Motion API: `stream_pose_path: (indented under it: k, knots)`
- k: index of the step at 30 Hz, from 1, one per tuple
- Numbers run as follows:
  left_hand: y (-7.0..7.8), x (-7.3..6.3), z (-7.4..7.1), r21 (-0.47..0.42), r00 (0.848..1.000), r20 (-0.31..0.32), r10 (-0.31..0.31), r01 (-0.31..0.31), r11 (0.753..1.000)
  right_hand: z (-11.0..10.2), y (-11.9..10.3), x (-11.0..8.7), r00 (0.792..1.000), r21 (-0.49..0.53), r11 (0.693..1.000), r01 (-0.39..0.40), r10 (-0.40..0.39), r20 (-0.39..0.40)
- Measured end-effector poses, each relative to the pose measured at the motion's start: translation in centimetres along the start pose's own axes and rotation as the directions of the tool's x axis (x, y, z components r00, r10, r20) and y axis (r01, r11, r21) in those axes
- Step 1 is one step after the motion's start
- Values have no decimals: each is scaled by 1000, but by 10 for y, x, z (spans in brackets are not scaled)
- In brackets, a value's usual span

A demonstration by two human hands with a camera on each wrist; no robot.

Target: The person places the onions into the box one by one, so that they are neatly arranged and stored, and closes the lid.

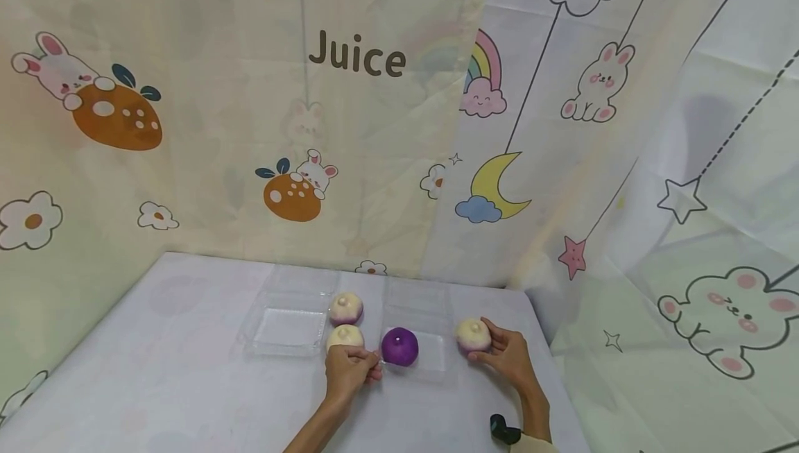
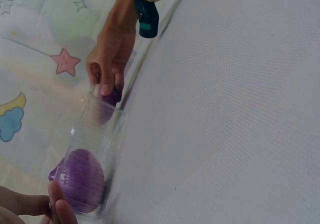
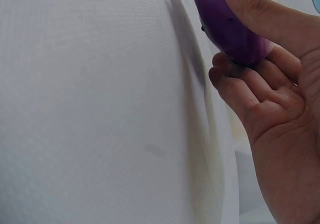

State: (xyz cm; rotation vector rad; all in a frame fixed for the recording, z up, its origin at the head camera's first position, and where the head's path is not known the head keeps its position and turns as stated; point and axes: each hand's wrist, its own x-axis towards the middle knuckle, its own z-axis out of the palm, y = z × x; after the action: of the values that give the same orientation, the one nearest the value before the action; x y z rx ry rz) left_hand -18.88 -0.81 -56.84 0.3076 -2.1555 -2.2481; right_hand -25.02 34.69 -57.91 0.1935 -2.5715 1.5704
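Right hand (image 1: 510, 357) grips pale onion (image 1: 472, 335), just right of box (image 1: 433, 350). Left hand (image 1: 351, 371) pinches box at near left edge; purple onion (image 1: 399, 347) sits inside, on left. Good handling, likely: light pinch (thin plastic may buckle), box steady, firm but gentle hold round pale onion's sides. Head view shows pale onion's whitish top; right wrist view shows purple lower part instead.
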Motion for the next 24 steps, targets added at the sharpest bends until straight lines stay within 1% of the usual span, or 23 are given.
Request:
stream_pose_path:
  k: [10, 18, 24]
  knots:
    - [1, 1, 1, -3, 1000, -3, 1, -1, 1000, -3, 0, 1, 1000, 7, 1000, -11, 11, 11]
    - [3, -2, 1, -30, 1000, -5, 9, -9, 1000, -3, -5, 0, 1000, -1, 1000, 9, -9, 21]
    - [3, -2, 0, -2, 1000, 3, -2, 2, 1000, -5, -9, 0, 999, -2, 1000, 7, -7, 32]
